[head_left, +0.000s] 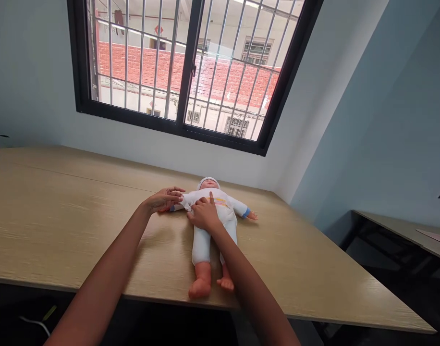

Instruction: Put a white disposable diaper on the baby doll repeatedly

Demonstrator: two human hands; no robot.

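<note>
A baby doll (201, 242) in white clothes and a white cap lies on its back on the wooden table (299, 254), its bare feet toward the near edge. Its sleeves end in blue cuffs, and an orange and pink print crosses its chest. My left hand (165, 199) is at the doll's arm on the left, fingers closed on a piece of white cloth (186, 204). On the doll's belly rests my right hand (203, 213), its index finger stretched out and its thumb side against the same cloth.
Behind the table is a wall with a black-framed, barred window (177, 126). A second table (396, 230) stands at the right with a pink item (434, 236) on it. A white cable (34, 323) shows below the near edge at the left.
</note>
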